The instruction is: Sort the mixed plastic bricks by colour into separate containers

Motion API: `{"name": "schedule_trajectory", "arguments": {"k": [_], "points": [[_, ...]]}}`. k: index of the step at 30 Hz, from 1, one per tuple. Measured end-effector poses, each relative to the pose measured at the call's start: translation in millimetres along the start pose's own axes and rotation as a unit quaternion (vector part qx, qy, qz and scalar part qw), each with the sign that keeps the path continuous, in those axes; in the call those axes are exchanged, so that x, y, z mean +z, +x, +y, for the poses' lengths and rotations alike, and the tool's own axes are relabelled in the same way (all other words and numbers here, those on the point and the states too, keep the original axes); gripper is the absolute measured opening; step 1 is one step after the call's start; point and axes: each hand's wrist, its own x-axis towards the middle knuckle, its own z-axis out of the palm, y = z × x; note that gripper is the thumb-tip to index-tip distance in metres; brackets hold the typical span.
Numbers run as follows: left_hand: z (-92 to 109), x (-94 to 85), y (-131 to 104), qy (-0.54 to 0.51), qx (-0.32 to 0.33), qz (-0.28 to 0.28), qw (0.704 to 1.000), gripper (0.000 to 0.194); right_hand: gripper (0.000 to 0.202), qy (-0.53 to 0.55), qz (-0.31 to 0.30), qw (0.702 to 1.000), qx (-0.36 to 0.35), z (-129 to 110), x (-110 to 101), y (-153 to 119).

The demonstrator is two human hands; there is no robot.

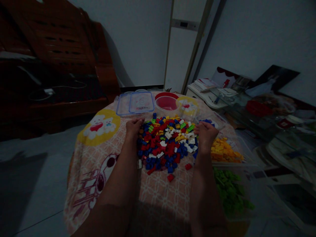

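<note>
A pile of mixed toy building bricks point(168, 141) in red, blue, white, yellow and green is spread over the patterned tablecloth point(163, 194). My left hand point(134, 128) is at the pile's left edge, its fingers curled together. Across the pile, my right hand point(206, 132) is also closed, at the right edge near white and blue bricks. The image is dark, and I cannot make out what either hand has in its fingers. Two red bricks, one of them a loose red brick point(170, 177), lie in front of the pile.
To the right, clear containers hold yellow bricks point(224, 150), green bricks point(230, 191) and some blue bricks point(208, 121). Behind the pile are blue-rimmed clear lids point(141, 102) and a red bowl point(166, 102). A wooden bench point(71, 62) stands left; a cluttered glass table point(269, 128) stands right.
</note>
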Motion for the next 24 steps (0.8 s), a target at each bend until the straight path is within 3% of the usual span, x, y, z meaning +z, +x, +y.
{"name": "schedule_trajectory", "arguments": {"k": [6, 9, 12, 16, 20, 24], "points": [[1, 1.1, 1, -0.021, -0.003, 0.005, 1.0, 0.018, 0.028, -0.046, -0.176, 0.983, -0.026, -23, 36, -41], [1, 0.0, 1, -0.034, -0.013, -0.003, 0.999, 0.02, 0.023, -0.084, -0.294, 0.949, -0.071, -30, 53, -66], [1, -1.8, 0, -0.042, -0.01, -0.009, 0.999, 0.021, 0.017, -0.155, -0.42, 0.883, -0.14, -37, 67, -92], [4, -3.8, 1, -0.067, -0.012, -0.014, 0.998, 0.021, 0.015, -0.284, -0.551, 0.755, -0.216, -44, 79, -123], [8, -4.9, 1, -0.073, -0.044, -0.012, 0.996, 0.011, 0.019, -0.378, -0.593, 0.656, -0.274, -39, 82, -143], [10, -5.9, 1, -0.112, -0.061, -0.018, 0.992, 0.005, 0.025, -0.429, -0.588, 0.612, -0.309, -33, 82, -155]]}}
